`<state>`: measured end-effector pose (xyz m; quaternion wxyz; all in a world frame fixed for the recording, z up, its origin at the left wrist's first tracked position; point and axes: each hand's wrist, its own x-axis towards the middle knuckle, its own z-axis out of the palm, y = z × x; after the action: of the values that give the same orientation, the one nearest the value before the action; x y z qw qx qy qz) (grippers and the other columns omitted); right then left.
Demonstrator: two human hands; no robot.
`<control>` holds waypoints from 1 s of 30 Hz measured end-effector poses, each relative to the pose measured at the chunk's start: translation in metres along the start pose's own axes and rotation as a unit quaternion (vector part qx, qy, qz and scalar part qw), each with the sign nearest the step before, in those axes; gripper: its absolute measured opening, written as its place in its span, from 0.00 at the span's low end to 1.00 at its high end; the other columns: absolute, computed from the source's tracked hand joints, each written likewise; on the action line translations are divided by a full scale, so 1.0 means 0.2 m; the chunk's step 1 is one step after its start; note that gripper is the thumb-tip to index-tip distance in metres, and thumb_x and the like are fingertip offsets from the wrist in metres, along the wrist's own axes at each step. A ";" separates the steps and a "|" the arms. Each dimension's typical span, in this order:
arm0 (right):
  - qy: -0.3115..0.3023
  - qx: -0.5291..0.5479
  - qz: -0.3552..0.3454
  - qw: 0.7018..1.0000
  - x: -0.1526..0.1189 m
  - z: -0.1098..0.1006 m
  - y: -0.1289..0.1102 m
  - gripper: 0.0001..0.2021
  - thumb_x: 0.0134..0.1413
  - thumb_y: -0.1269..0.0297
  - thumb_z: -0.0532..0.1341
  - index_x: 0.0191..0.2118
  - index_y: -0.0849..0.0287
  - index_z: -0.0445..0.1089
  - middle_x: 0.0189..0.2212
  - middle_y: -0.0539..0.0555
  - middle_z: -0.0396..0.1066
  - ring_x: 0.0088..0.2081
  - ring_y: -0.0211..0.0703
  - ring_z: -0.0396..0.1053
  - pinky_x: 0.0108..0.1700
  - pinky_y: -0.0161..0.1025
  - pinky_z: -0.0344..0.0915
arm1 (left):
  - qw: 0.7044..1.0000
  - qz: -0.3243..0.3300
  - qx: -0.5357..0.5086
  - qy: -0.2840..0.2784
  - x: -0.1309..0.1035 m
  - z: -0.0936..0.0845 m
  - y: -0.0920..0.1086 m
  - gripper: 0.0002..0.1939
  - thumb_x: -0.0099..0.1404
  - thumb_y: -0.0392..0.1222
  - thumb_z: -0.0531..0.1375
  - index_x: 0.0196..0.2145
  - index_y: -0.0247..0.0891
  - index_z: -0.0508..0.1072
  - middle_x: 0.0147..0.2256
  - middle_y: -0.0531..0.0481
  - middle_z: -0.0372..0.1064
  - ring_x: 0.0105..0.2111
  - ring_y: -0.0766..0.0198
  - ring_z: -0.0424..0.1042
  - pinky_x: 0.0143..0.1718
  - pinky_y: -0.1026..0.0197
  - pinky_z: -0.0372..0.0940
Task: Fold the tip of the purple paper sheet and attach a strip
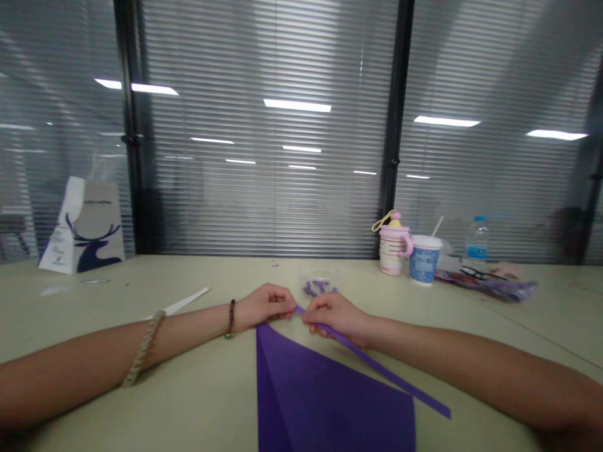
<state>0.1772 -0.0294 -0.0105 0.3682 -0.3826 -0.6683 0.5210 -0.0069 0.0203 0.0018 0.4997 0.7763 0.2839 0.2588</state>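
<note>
One narrow purple paper strip [377,365] is pinched at its far left end by the left hand [266,307] and, adjacently, by the right hand [340,317]; its tail is extended near right. Light, easily creased stock is expected; fingertip holding is advised.

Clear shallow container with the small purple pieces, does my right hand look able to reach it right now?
Probably yes: the clear container of small purple pieces sits just beyond the right hand, with nothing visible between, though that hand pinches a long, thin purple strip.
</note>
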 end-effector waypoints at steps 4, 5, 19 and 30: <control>0.032 -0.059 -0.002 0.998 0.00 0.01 0.00 0.11 0.40 0.62 0.59 0.26 0.67 0.64 0.18 0.49 0.62 0.15 0.25 0.52 0.15 0.26 0.46 | 0.999 0.014 0.041 -0.016 0.01 0.01 -0.01 0.15 0.52 0.45 0.59 0.25 0.26 0.67 0.21 0.51 0.63 0.20 0.76 0.57 0.21 0.73 0.49; 0.038 -0.067 -0.001 0.997 0.00 0.02 0.00 0.11 0.41 0.61 0.58 0.26 0.67 0.64 0.17 0.48 0.61 0.14 0.25 0.51 0.14 0.26 0.45 | 0.998 0.018 0.049 -0.019 0.01 0.01 -0.01 0.14 0.51 0.45 0.59 0.25 0.26 0.67 0.21 0.50 0.64 0.21 0.76 0.58 0.22 0.73 0.50; 0.032 -0.102 0.008 0.994 -0.02 0.04 -0.01 0.05 0.44 0.67 0.55 0.26 0.65 0.64 0.12 0.45 0.56 0.12 0.26 0.50 0.13 0.26 0.45 | 0.996 0.002 0.052 -0.072 -0.02 0.00 0.03 0.16 0.55 0.47 0.56 0.28 0.26 0.70 0.22 0.49 0.64 0.19 0.77 0.52 0.19 0.73 0.45; 0.034 -0.126 -0.019 0.991 -0.01 0.04 0.00 0.06 0.42 0.68 0.56 0.24 0.66 0.63 0.13 0.48 0.58 0.14 0.27 0.54 0.16 0.26 0.48 | 0.994 0.008 0.074 -0.081 -0.01 0.00 0.00 0.15 0.52 0.46 0.59 0.27 0.27 0.71 0.25 0.47 0.68 0.23 0.74 0.61 0.25 0.73 0.54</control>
<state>0.1702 -0.0346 -0.0132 0.3497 -0.4308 -0.7226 0.4121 -0.0077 0.0191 0.0018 0.4605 0.8316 0.2548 0.1773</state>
